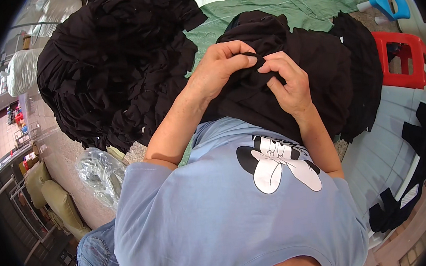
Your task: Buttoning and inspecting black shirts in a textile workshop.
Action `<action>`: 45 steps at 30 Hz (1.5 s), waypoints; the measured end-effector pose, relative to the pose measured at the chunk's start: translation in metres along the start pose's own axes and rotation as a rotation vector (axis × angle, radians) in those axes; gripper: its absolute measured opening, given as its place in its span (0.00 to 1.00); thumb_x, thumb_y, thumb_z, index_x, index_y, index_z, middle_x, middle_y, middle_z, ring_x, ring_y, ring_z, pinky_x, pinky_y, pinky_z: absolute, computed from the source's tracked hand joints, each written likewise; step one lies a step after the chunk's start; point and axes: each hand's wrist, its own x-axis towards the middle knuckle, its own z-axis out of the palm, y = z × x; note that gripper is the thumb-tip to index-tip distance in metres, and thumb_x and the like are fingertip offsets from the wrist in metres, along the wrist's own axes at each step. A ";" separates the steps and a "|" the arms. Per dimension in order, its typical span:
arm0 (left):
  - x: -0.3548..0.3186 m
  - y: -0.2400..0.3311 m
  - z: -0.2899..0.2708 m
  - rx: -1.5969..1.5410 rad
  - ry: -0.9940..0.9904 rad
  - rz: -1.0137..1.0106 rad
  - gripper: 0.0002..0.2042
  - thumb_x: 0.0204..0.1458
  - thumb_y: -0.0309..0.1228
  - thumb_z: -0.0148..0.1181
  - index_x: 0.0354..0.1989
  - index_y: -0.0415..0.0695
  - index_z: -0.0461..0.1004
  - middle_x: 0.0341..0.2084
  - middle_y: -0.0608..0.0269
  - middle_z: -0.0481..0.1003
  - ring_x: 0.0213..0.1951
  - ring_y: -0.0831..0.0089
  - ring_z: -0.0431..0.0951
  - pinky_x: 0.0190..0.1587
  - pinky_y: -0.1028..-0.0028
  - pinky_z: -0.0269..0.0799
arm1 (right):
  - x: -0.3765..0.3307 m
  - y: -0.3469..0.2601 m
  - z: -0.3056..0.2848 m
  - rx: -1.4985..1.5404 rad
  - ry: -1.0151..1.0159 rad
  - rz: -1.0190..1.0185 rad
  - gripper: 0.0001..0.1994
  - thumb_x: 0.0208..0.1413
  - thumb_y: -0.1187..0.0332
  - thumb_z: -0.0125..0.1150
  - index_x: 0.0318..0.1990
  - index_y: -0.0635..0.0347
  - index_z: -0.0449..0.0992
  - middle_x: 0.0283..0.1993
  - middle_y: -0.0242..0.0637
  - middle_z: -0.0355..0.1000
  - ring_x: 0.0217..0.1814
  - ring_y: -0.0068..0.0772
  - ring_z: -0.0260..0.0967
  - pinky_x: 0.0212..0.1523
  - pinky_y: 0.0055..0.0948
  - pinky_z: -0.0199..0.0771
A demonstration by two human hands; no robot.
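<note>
Black fabric [318, 69] lies bunched over my lap. My left hand [222, 64] pinches a folded edge of it between thumb and forefinger. Close beside it on the right, my right hand [289, 84] has its thumb and fingers curled in at the same edge, fingertips nearly meeting those of the left. Whether the right fingers also grip something small, I cannot make out. The cloth's exact garment kind does not show.
A large heap of black garments [117, 65] rises at the left on a green sheet [248, 10]. To the right are a red plastic stool [417, 62], a blue stool [380, 0] and a pale table [375, 155]. Clear plastic bags [98, 174] lie lower left.
</note>
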 end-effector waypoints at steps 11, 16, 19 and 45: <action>-0.001 -0.002 0.012 -0.033 0.094 0.057 0.05 0.52 0.21 0.62 0.37 0.37 0.80 0.33 0.69 0.79 0.36 0.84 0.75 0.43 0.83 0.69 | 0.005 -0.012 -0.003 -0.515 0.224 -0.385 0.09 0.42 0.72 0.69 0.33 0.50 0.80 0.42 0.25 0.77 0.46 0.28 0.74 0.56 0.34 0.62; 0.002 0.000 0.012 0.154 0.086 0.069 0.04 0.52 0.21 0.64 0.35 0.37 0.80 0.30 0.71 0.78 0.33 0.86 0.74 0.38 0.85 0.68 | 0.007 -0.008 -0.005 -0.589 0.185 -0.380 0.06 0.46 0.72 0.68 0.33 0.52 0.80 0.37 0.24 0.78 0.43 0.22 0.75 0.60 0.33 0.56; 0.002 0.005 0.010 0.207 0.078 -0.004 0.04 0.52 0.21 0.64 0.35 0.36 0.80 0.29 0.72 0.78 0.31 0.87 0.73 0.36 0.85 0.68 | 0.004 -0.004 -0.008 -0.632 0.127 -0.319 0.06 0.47 0.72 0.68 0.34 0.52 0.80 0.37 0.25 0.77 0.43 0.23 0.75 0.59 0.34 0.55; -0.007 -0.006 0.011 0.827 0.021 0.668 0.11 0.47 0.18 0.65 0.39 0.36 0.75 0.34 0.53 0.72 0.37 0.52 0.76 0.38 0.63 0.73 | -0.003 0.009 0.005 0.068 0.022 0.244 0.16 0.42 0.89 0.60 0.40 0.63 0.75 0.39 0.38 0.74 0.39 0.30 0.74 0.43 0.24 0.75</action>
